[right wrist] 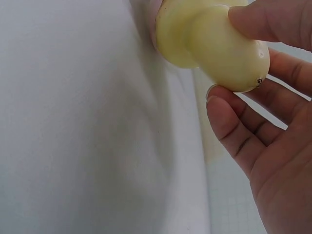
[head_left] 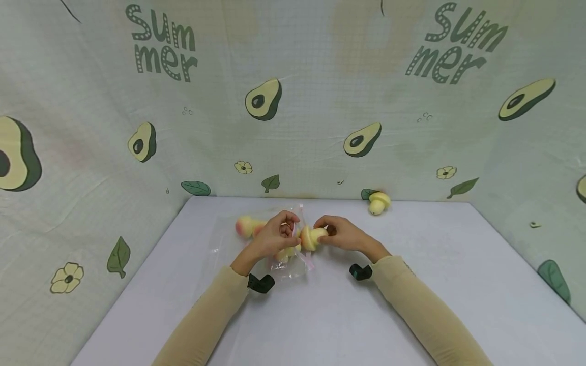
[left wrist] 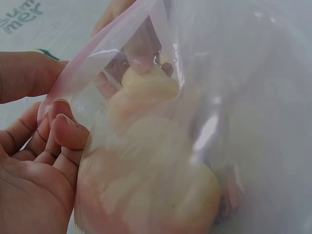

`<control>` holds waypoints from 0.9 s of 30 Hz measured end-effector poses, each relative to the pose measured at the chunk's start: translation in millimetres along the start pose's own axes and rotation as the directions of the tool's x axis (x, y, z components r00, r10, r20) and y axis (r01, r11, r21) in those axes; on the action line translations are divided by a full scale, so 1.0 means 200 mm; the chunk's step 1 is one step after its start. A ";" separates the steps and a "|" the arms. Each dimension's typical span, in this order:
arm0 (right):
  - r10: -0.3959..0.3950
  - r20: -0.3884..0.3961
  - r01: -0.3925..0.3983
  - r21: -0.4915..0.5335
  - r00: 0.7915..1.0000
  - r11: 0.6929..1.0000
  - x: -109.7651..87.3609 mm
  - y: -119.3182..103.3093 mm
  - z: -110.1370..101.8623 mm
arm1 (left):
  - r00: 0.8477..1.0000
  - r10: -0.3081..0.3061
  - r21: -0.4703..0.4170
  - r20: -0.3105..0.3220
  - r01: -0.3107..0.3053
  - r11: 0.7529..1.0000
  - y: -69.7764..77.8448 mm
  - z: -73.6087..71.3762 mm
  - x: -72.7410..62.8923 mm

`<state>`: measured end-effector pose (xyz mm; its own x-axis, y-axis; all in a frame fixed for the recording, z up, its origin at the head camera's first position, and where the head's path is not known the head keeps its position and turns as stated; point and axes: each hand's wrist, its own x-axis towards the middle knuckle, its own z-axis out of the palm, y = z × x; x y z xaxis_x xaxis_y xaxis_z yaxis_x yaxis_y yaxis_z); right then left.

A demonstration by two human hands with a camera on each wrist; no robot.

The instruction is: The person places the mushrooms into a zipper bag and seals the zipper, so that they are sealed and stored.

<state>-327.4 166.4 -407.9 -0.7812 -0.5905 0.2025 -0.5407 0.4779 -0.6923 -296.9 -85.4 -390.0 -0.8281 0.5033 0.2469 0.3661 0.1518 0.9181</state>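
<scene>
Avocado-print cloth walled a matte white table [head_left: 412, 284]; head view had the left hand [head_left: 274, 236] pinching the clear zip bag [head_left: 293, 264] open, right hand [head_left: 343, 235] pushing a mushroom toy [head_left: 313, 237] at its mouth. Left wrist: glossy film, pale soft toys inside. Right wrist: smooth yellow stem pinched between thumb and fingers [right wrist: 234, 122].

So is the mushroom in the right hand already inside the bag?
No, the right hand pinches the mushroom by its stem, cap at the bag mouth.

Readable text: "Summer" only, x2 in head view.
Dark green letters, split "Sum/mer", on backdrop cloth [head_left: 320, 101] upper left & upper right; partly seen in left wrist view.
</scene>
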 end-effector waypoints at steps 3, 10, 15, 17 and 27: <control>0.008 0.018 -0.009 0.021 1.000 1.000 0.00 0.00 0.01 | 1.000 -0.002 0.002 -0.001 0.002 1.000 0.00 0.00 0.00; -0.002 0.062 -0.002 0.074 0.998 0.997 0.00 -0.02 0.03 | 0.999 -0.024 -0.020 0.031 0.024 1.000 0.16 0.01 -0.05; -0.003 0.092 -0.005 0.086 0.996 0.996 0.01 -0.01 0.04 | 1.000 -0.015 -0.032 0.027 0.016 0.999 0.16 0.01 -0.04; -0.002 0.104 -0.007 0.084 0.995 0.996 0.01 -0.01 0.04 | 1.000 -0.012 -0.031 0.024 0.013 0.999 0.16 0.01 -0.04; -0.011 0.111 -0.001 0.104 0.994 0.995 0.01 -0.01 0.05 | 1.000 -0.011 -0.038 0.024 0.012 0.999 0.15 0.01 -0.04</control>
<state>-324.4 158.8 -412.6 -0.7357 -0.6643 0.1320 -0.5050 0.4082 -0.7605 -278.4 -83.6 -364.0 -0.8217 0.5216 0.2298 0.3401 0.1251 0.9320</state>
